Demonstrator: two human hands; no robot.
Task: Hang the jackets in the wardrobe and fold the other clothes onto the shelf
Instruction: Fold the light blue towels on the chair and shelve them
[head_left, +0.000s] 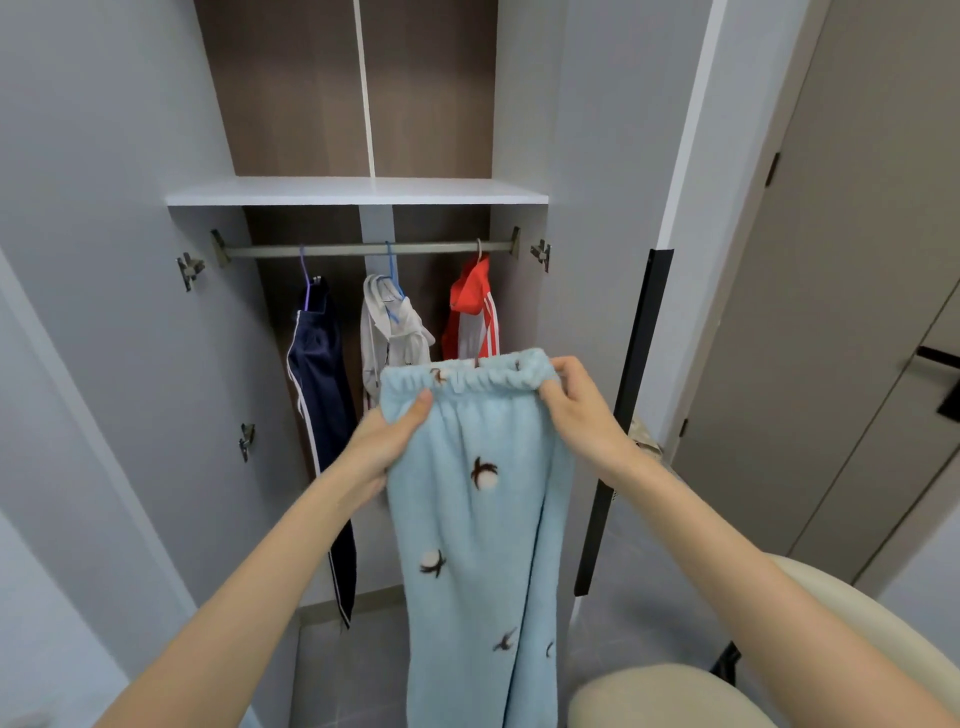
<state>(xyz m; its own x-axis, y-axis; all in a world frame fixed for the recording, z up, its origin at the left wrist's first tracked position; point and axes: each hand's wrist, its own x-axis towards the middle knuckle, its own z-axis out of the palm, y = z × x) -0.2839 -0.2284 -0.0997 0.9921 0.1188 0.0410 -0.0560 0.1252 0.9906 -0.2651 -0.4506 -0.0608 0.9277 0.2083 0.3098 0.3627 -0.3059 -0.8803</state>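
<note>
Both hands pinch the elastic waistband of the fluffy pale-blue patterned trousers (478, 519): left hand (387, 441), right hand (582, 410). They hang just below the white wardrobe shelf (358, 192). Best fold leg onto leg evenly before lifting them up there.

Single head view, looking forward and slightly down, close to open wardrobe (358, 192).

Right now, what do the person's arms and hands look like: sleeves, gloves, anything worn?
Both forearms are bare up to the frame edge, with no sleeves in view. The left hand and right hand wear no gloves. No watch, bracelet or ring shows on the sides facing the camera.
</note>
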